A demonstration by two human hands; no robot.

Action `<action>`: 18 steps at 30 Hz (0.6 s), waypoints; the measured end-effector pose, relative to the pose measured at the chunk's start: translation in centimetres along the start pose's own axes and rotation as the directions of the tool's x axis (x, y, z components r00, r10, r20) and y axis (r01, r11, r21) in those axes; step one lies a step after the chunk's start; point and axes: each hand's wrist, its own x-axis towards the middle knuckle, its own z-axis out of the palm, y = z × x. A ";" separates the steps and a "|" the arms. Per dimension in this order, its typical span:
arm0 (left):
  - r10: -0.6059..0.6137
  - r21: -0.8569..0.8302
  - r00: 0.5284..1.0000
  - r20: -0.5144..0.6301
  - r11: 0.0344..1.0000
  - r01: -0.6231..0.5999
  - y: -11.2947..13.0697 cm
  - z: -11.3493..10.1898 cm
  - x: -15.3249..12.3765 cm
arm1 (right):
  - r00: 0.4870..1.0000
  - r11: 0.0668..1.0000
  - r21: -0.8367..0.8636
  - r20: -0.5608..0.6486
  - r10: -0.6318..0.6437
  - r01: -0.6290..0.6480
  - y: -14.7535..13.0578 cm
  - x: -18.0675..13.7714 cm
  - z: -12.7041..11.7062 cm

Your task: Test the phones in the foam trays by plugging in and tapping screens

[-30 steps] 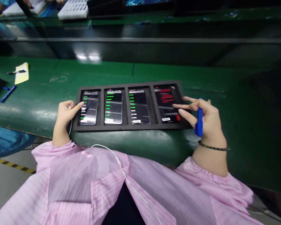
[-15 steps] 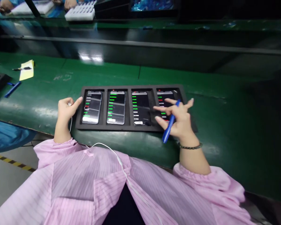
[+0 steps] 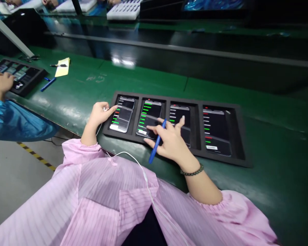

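Note:
A black foam tray [image 3: 236, 136] lies on the green bench and holds several phones with lit test screens. My right hand [image 3: 170, 141] grips a blue pen [image 3: 156, 142] while its index finger touches the lower screen of the second phone [image 3: 149, 118]. Its other fingers reach over the third phone [image 3: 176, 114]. My left hand [image 3: 99, 114] is curled at the tray's left edge, pinching a small metal piece on a white cable [image 3: 133, 162], with one finger on the first phone [image 3: 122, 118]. The fourth phone [image 3: 215, 131] lies untouched at the right.
At the far left a person in a blue sleeve [image 3: 15, 119] works with a hand [image 3: 0, 82] on another black tray of phones [image 3: 20, 75]. A yellow notepad [image 3: 62, 68] with a pen and a blue pen [image 3: 48, 84] lie beyond. White trays [image 3: 123, 12] sit on the far shelf.
My right hand has moved left along the tray, from the fourth phone across the third to the second. My view has swung left. My left hand has stayed at the tray's left edge.

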 end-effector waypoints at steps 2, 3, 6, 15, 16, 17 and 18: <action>-0.003 -0.010 1.000 -0.001 1.000 0.003 0.1 0.1 -0.1 | 0.990 0.991 -0.049 -0.063 0.123 -0.126 0.4 0.2 0.3; -0.005 -0.015 1.000 -0.001 1.000 0.005 0.1 0.2 -0.1 | 0.977 0.980 -0.066 -0.117 0.176 -0.185 0.8 0.2 0.3; 0.000 -0.033 1.000 0.006 0.999 0.000 0.1 0.3 0.1 | 0.944 0.965 -0.072 -0.236 0.229 -0.252 2.0 0.0 0.1; 0.115 -0.064 0.974 -0.195 0.990 -0.129 -1.2 0.5 -3.0 | 0.995 0.997 -0.080 -0.098 -0.006 -0.002 -0.6 0.4 1.5; 0.122 -0.056 0.975 -0.188 0.989 -0.134 -1.4 0.6 -3.6 | 0.995 0.997 -0.078 -0.099 -0.018 0.011 -0.8 0.4 1.5; 0.133 -0.046 0.977 -0.166 0.989 -0.142 -1.6 0.7 -4.2 | 0.994 0.997 -0.077 -0.107 -0.020 0.012 -0.9 0.4 1.6; 0.148 -0.035 0.979 -0.143 0.987 -0.155 -1.8 0.9 -4.5 | 0.993 0.997 -0.078 -0.118 -0.010 0.001 -0.9 0.5 1.6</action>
